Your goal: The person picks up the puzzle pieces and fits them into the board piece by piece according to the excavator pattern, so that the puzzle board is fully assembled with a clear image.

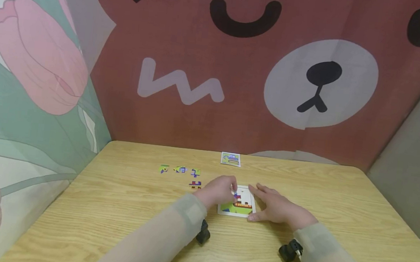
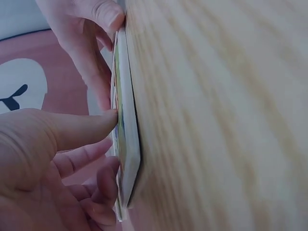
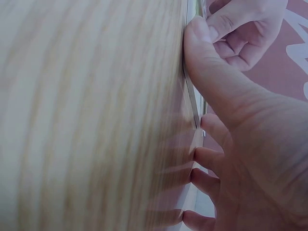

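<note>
A white-framed puzzle tray (image 1: 220, 209) lies on the table, its lower part filled with green and orange picture pieces. My left hand (image 1: 220, 190) is over its left side, fingers curled and thumb down, at a small red and blue piece (image 1: 237, 196); the fingers partly hide the contact. In the left wrist view the left hand (image 2: 53, 154) has its thumb tip against the tray's face. My right hand (image 1: 276, 206) rests spread along the tray's right edge, thumb at the lower corner. The right wrist view shows the right hand (image 3: 240, 110) with its fingertips on the table.
Several loose puzzle pieces (image 1: 196, 172) lie left of and behind the tray, with another piece (image 1: 195, 185) close to the left forearm. A small picture card (image 1: 231, 159) lies near the back edge of the wooden table (image 1: 130, 191). A bear-print curtain hangs behind.
</note>
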`<action>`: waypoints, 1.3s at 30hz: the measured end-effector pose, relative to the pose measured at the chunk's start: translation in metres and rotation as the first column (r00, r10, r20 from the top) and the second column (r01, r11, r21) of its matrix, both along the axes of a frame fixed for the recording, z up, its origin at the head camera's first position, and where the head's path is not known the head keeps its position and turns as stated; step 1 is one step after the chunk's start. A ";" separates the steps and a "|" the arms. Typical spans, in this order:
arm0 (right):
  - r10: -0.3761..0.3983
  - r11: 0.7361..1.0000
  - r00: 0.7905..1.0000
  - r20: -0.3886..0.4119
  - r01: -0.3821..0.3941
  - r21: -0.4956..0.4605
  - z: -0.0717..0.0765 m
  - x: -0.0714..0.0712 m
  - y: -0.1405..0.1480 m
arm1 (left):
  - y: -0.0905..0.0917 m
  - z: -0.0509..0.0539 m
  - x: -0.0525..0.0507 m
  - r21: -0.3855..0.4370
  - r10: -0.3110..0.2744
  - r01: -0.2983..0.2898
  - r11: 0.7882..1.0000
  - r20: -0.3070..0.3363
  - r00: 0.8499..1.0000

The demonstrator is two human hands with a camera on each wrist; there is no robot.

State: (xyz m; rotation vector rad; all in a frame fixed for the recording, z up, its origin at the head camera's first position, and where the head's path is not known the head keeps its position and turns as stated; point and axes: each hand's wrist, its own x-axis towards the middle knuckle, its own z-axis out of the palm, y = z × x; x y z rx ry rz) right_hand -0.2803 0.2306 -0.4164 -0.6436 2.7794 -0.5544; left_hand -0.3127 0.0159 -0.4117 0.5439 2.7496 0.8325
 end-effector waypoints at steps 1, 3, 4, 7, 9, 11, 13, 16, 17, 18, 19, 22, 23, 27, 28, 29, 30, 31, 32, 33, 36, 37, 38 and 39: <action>-0.001 1.000 1.000 0.001 0.001 0.001 0.001 0.000 0.000 | 0.000 0.000 0.000 -0.015 -0.003 0.003 1.000 -0.013 1.000; -0.005 1.000 1.000 0.006 0.005 0.000 0.001 0.001 0.000 | 0.001 0.002 0.001 -0.049 -0.006 0.005 0.999 -0.037 0.999; -0.008 1.000 1.000 0.008 0.008 -0.002 0.002 0.001 0.000 | 0.002 0.002 0.001 -0.066 -0.006 0.003 0.998 -0.048 0.999; -0.012 1.000 1.000 0.012 0.012 -0.004 0.003 0.002 -0.001 | 0.001 0.003 0.002 -0.089 -0.004 -0.001 0.996 -0.055 0.998; -0.012 1.000 1.000 0.013 0.012 -0.004 0.003 0.002 -0.001 | -0.001 0.004 0.002 -0.082 -0.006 0.001 0.997 -0.061 0.998; -0.011 1.000 1.000 0.012 0.011 -0.003 0.002 0.002 -0.001 | -0.006 0.006 0.001 -0.047 -0.013 0.010 0.999 -0.073 0.997; -0.011 1.000 1.000 0.010 0.011 -0.001 0.002 0.001 -0.002 | -0.014 0.009 -0.002 -0.010 -0.014 0.013 1.000 -0.102 0.995; -0.016 1.000 1.000 0.014 0.016 -0.002 0.001 0.001 -0.002 | -0.031 0.014 -0.009 0.049 0.013 -0.007 0.999 -0.136 0.991; -0.020 1.000 1.000 0.018 0.020 -0.002 0.000 0.001 -0.002 | -0.038 0.015 -0.012 0.059 0.030 -0.022 0.998 -0.144 0.989; -0.021 1.000 1.000 0.019 0.022 -0.002 0.000 0.001 -0.003 | -0.046 0.016 -0.014 0.075 0.047 -0.037 0.997 -0.139 0.989; -0.023 1.000 0.999 0.022 0.024 -0.003 0.000 0.001 -0.002 | -0.053 0.016 -0.017 0.088 0.063 -0.052 0.995 -0.133 0.989; -0.028 1.000 0.999 0.026 0.028 -0.008 0.001 0.002 -0.002 | -0.073 0.017 -0.021 0.092 0.098 -0.087 0.992 -0.118 0.988; -0.028 1.000 0.999 0.025 0.028 -0.009 0.001 0.002 -0.002 | -0.080 0.018 -0.021 0.090 0.104 -0.094 0.992 -0.115 0.988; -0.033 0.999 0.999 0.022 0.033 -0.008 0.002 0.003 -0.002 | -0.100 0.018 -0.020 0.067 0.107 -0.099 0.993 -0.128 0.986; -0.033 0.999 0.999 0.022 0.034 -0.008 0.002 0.003 -0.002 | -0.105 0.017 -0.020 0.061 0.108 -0.101 0.993 -0.123 0.986; -0.032 0.999 0.999 0.020 0.032 -0.008 0.003 0.004 -0.003 | -0.109 0.017 -0.019 0.058 0.110 -0.104 0.993 -0.118 0.987; -0.033 0.999 0.999 0.020 0.033 -0.007 0.002 0.003 -0.003 | -0.112 0.017 -0.018 0.057 0.113 -0.107 0.993 -0.115 0.987; -0.033 0.999 0.999 0.020 0.033 -0.006 0.002 0.003 -0.003 | -0.114 0.016 -0.017 0.057 0.119 -0.113 0.992 -0.107 0.987; -0.030 1.000 0.999 0.019 0.030 -0.008 0.002 0.004 -0.003 | -0.117 0.015 -0.015 0.055 0.127 -0.122 0.991 -0.096 0.987; -0.031 0.999 0.999 0.020 0.032 -0.008 0.002 0.003 -0.003 | -0.119 0.013 -0.014 0.056 0.137 -0.132 0.990 -0.084 0.987; -0.036 0.999 0.999 0.023 0.036 -0.005 0.001 0.002 -0.002 | -0.122 0.009 -0.013 0.063 0.169 -0.166 0.984 -0.053 0.984; -0.036 0.999 0.999 0.024 0.036 -0.005 0.001 0.002 -0.002 | -0.122 0.007 -0.013 0.060 0.176 -0.173 0.983 -0.048 0.983; -0.033 0.999 0.999 0.025 0.033 -0.007 0.001 0.002 -0.002 | -0.122 0.005 -0.013 0.056 0.179 -0.177 0.983 -0.047 0.983; -0.033 0.999 0.999 0.026 0.033 -0.008 0.001 0.002 -0.002 | -0.122 0.003 -0.013 0.053 0.179 -0.176 0.983 -0.050 0.983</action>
